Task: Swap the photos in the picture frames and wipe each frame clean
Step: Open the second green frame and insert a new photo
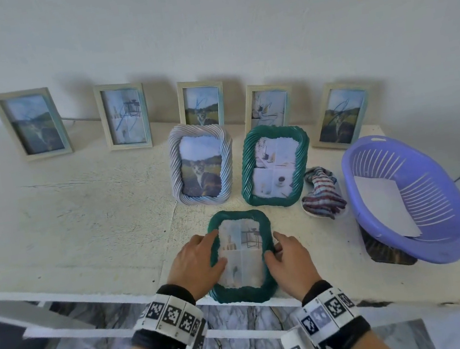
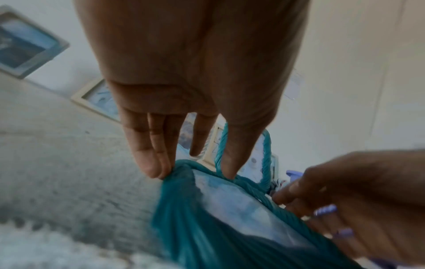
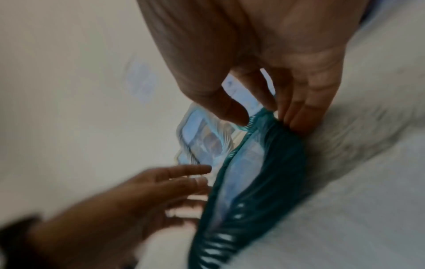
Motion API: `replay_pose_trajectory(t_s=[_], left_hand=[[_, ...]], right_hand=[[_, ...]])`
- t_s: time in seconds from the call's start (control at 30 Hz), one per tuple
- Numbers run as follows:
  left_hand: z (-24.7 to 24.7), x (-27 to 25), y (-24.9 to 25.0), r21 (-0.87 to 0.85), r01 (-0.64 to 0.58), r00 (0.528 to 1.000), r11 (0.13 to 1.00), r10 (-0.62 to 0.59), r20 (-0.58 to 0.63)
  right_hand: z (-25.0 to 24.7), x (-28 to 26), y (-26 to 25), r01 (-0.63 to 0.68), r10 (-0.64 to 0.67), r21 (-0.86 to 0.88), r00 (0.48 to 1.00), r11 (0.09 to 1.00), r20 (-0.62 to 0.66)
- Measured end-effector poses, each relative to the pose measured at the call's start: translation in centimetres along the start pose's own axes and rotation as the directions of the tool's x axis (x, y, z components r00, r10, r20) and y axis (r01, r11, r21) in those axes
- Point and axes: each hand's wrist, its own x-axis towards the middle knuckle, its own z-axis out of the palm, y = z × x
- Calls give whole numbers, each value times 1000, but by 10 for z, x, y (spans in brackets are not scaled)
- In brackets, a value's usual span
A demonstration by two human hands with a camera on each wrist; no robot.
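A dark green twisted-rim frame (image 1: pixel 242 293) with a pale collage photo sits face up at the table's near edge, its lower end over the edge. My left hand (image 1: pixel 202 256) grips its left rim, thumb on the front. My right hand (image 1: pixel 284 258) grips the right rim the same way. In the left wrist view the left hand (image 2: pixel 184 91) touches the green frame (image 2: pixel 207 227) at its top corner. In the right wrist view the right hand (image 3: pixel 264 76) pinches the rim of the green frame (image 3: pixel 271 163).
Behind stand a lilac twisted frame (image 1: pixel 176 164) with a cat photo and a second green frame (image 1: pixel 245 172). Several small pale frames (image 1: pixel 32 124) line the wall. A striped cloth (image 1: pixel 321 193) lies beside a purple basket (image 1: pixel 442 202) holding white paper.
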Motion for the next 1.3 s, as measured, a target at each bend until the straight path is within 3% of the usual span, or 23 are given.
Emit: replay_pose_trajectory(t_s=[0.07,0.13,0.23,0.33,0.5,0.67,0.8,0.9,0.97,1.03,1.07,1.13,1.2,1.23,1.3], left_hand=[[4,-3,6,-73,13,1000,997,-14,-17],[10,-4,9,-165,26,1000,986,-26,-2],[16,-3,19,-395,59,998,917,-50,33],[10,-3,38,-684,104,994,722,-48,101],[0,-5,58,-936,118,992,330,4,127],[-6,-8,65,-976,126,987,181,76,141],[-15,-8,66,-964,70,995,256,50,86],[-20,-9,64,-957,57,998,284,18,65],[-23,-12,66,-950,56,998,307,10,62],[-24,-13,68,-939,41,999,343,19,51],[-23,-13,69,-933,25,999,359,23,35],[-22,-16,71,-904,-32,999,427,31,-20],[-19,-19,68,-824,-100,994,557,24,-104],[-17,-21,65,-789,-123,989,601,12,-145],[-17,-26,57,-785,-135,981,604,-29,-191]], right_hand=[[-3,4,2,-142,151,234,988,962,-22],[-9,3,1,-197,227,493,974,847,-1],[-21,-7,-12,-182,165,734,982,654,97],[-29,-16,-26,-126,17,848,991,514,136],[-33,-27,-45,90,-159,818,987,568,3],[-38,-33,-52,246,-243,579,966,778,-83],[-56,-33,-49,308,-279,412,952,858,-129],[-73,-29,-39,410,-374,95,888,907,-269],[-78,-27,-38,359,-385,-138,869,923,-312],[-77,-28,-40,289,-355,-239,880,927,-314],[-73,-30,-42,284,-331,-190,894,940,-301],[-67,-34,-50,244,-196,250,960,937,-201],[-67,-38,-62,75,-67,664,997,744,-38],[-66,-37,-64,3,-35,770,999,638,25],[-60,-30,-61,-70,-4,881,997,468,81]])
